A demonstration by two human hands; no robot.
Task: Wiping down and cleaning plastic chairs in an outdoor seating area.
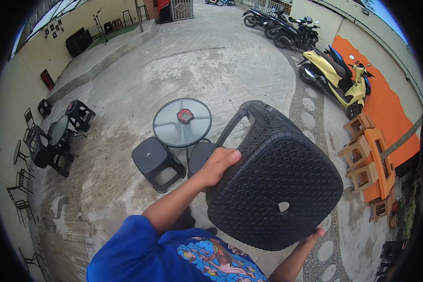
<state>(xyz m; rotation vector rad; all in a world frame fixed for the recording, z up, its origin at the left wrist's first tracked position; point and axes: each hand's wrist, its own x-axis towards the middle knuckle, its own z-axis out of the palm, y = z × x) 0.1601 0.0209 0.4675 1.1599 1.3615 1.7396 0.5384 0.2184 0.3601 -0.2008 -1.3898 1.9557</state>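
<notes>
A black plastic stool (275, 179) with a woven-pattern seat is held up, tilted, its seat facing me and a small hole in the seat. My left hand (220, 165) grips its left side, thumb on the edge near a leg. At its lower right edge is my right hand (313, 236), fingertips on the rim and the rest partly hidden. Beyond it stands a round glass-topped table (182, 121) with a red and grey ashtray-like object (185, 115) on top. One black stool (149, 155) stands beside the table; another (200, 157) is partly hidden behind my left forearm.
Black stools and a small glass table (59, 130) stand at left. A raised concrete stage edge (102, 65) runs at upper left. Parked motorbikes and a yellow scooter (333, 75) line the right, above wooden stools (359, 151) by an orange table (379, 165).
</notes>
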